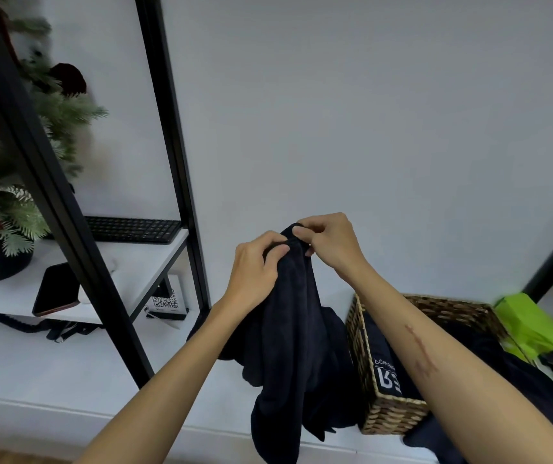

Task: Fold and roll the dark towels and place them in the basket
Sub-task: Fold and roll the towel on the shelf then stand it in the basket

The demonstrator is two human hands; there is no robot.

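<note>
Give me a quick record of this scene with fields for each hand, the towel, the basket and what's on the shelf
left hand: grip pinches the towel's top edge
right hand: grip pinches the same edge, beside the left
dark towel: held up, hanging loose, unfolded
basket: woven, right of the towel, dark fabric with white lettering inside
shelf: white, bears a keyboard and a phone
task stage: folding not yet done

White lettering stands upside down on the dark fabric [389, 373] inside the wicker basket [388, 411]; only fragments show, too partial to read for certain. A QR code is printed on a small white card [165, 304] under the shelf; its fine print is illegible.
</note>
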